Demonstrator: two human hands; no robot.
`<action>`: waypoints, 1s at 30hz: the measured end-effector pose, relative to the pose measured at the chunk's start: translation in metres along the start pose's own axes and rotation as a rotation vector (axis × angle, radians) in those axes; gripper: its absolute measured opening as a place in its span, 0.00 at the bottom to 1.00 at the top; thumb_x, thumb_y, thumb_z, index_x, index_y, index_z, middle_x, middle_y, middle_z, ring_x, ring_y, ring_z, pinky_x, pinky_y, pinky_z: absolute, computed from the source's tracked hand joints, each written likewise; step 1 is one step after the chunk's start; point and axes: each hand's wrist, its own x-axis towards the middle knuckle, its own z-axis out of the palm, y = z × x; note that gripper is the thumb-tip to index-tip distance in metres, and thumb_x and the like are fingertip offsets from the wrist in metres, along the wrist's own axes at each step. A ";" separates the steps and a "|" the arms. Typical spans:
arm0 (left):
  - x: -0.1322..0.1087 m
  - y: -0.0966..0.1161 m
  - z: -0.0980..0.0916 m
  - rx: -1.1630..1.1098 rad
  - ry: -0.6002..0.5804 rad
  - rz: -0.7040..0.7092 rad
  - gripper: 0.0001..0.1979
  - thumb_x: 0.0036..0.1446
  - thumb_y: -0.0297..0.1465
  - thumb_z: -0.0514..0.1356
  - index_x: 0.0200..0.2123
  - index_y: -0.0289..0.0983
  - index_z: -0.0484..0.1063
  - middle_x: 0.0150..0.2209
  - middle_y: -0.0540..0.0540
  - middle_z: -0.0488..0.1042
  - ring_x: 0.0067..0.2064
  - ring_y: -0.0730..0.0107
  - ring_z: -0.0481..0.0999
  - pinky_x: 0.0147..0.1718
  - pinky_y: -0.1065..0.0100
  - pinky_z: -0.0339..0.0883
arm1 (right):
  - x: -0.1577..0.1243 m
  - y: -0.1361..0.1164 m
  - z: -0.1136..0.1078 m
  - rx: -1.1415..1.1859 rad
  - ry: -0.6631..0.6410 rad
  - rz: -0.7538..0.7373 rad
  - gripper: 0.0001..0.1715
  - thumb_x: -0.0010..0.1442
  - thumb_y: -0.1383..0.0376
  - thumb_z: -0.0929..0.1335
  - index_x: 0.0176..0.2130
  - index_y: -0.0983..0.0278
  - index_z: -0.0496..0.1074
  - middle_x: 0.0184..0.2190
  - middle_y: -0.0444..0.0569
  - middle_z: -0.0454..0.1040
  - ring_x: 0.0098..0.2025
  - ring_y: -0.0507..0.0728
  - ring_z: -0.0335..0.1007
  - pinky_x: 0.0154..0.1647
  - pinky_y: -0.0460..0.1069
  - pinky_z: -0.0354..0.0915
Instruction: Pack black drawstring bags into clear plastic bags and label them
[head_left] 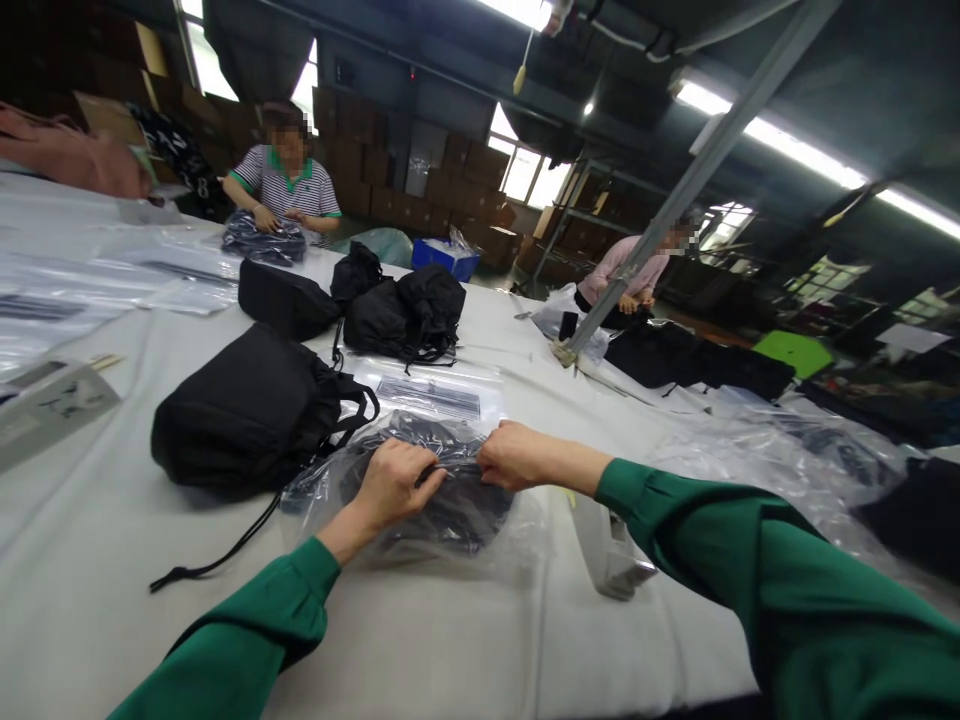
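A clear plastic bag (525, 540) with a dark, bunched cloth item (457, 515) inside lies on the white-covered table in front of me. My left hand (396, 478) is closed on the near-left part of the plastic, thumb against bent fingers. On the bag's right side, my right hand (516, 456) is curled into a grip on the plastic. Just left of the bag sits a black drawstring bag (240, 415), its cord trailing toward me. Beyond my hands lies a flat clear bag with a printed panel (427, 395).
More black drawstring bags (405, 315) sit farther back. A grey box (611, 550) stands right of my work, another box (56, 410) at far left. Loose plastic (765, 450) spreads at right. A slanted metal post (675, 210) rises behind. Two co-workers (281, 185) (630, 265) handle items across the tables.
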 end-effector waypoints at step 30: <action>0.003 0.001 0.002 -0.002 -0.079 0.007 0.10 0.63 0.37 0.57 0.33 0.39 0.71 0.30 0.46 0.77 0.33 0.61 0.74 0.36 0.58 0.58 | -0.015 0.025 0.058 0.534 0.394 0.205 0.28 0.68 0.51 0.60 0.57 0.64 0.69 0.54 0.58 0.73 0.53 0.62 0.70 0.55 0.55 0.62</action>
